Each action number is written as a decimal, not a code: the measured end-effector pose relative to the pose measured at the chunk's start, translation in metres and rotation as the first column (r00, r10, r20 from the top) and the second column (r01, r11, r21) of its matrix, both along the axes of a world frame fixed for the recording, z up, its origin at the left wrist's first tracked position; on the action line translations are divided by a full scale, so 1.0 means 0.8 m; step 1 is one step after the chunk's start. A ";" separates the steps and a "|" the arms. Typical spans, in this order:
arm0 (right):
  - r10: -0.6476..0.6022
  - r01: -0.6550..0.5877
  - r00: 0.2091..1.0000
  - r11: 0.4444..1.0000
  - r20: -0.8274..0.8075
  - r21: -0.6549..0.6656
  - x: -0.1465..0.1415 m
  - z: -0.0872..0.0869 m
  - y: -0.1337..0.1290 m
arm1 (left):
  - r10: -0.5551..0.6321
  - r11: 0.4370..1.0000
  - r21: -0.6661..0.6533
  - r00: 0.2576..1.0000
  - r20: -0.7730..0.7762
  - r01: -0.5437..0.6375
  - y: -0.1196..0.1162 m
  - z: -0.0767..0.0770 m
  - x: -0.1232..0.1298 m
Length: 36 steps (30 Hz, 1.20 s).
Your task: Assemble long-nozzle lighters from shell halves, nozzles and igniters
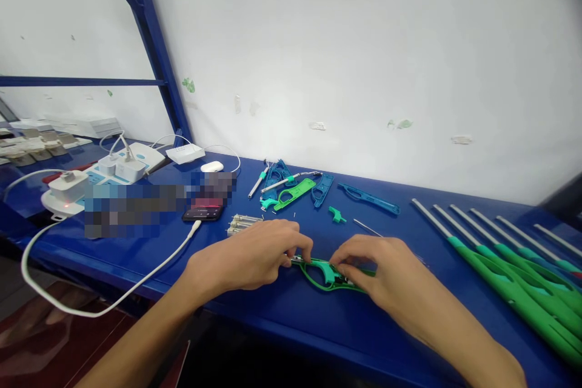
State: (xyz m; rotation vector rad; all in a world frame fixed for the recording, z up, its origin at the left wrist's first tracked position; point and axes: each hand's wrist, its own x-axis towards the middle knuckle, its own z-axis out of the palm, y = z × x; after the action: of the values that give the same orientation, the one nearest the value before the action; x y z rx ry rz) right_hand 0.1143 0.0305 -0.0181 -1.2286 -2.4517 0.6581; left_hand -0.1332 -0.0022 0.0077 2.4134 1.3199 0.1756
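Note:
An opened green gas lighter lies at the front of the blue table, its inner parts exposed and a teal trigger seated in the shell. My left hand closes its fingers on the lighter's left end, where a bit of metal shows. At the right, my right hand pinches at the shell just beside the trigger; whatever small part sits under those fingertips is hidden. Behind my hands lie a loose teal trigger and a thin metal rod.
Several green lighters with metal tubes line the right side. Blue half shells, a green half shell and metal tubes lie toward the wall. Clear cylinders, a phone, a white cable and a power strip occupy the left.

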 end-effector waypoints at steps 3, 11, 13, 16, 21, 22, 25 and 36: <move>0.029 -0.029 1.000 1.000 0.003 0.012 0.001 -0.002 0.002 | 0.006 1.000 -0.002 1.000 0.002 -0.006 0.000 -0.001 0.000; 0.097 -0.097 0.995 0.995 0.032 -0.013 0.015 0.006 -0.005 | 0.009 1.000 0.011 1.000 0.004 -0.009 0.001 -0.004 0.001; 0.077 -0.078 0.997 0.997 0.029 0.017 0.019 0.008 -0.003 | 0.008 1.000 0.016 1.000 0.004 -0.008 0.002 -0.004 0.001; -0.046 0.044 0.999 0.989 0.006 0.144 0.029 0.006 0.008 | 0.013 1.000 0.024 1.000 0.005 -0.013 0.001 -0.004 0.002; -0.158 0.151 0.987 0.955 0.009 0.254 0.051 -0.012 0.033 | 0.029 0.999 0.038 1.000 0.005 -0.029 -0.001 -0.002 0.004; -0.157 0.148 0.987 0.953 0.016 0.264 0.054 -0.016 0.037 | 0.035 0.999 0.041 0.999 0.002 -0.035 -0.001 -0.002 0.005; -0.145 0.129 0.989 0.948 0.035 0.292 0.057 -0.027 0.043 | 0.046 0.997 0.055 0.999 -0.009 -0.045 -0.004 -0.001 0.006; -0.268 0.253 0.963 0.846 -0.036 0.468 0.054 -0.031 0.043 | 0.026 0.992 0.123 0.999 -0.021 -0.023 -0.012 -0.005 0.003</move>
State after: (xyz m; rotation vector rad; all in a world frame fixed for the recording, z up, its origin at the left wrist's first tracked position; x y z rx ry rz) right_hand 0.1578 0.0648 -0.0426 -1.3286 -2.2149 -0.0386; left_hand -0.1308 -0.0121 0.0040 2.5081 1.3871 0.2436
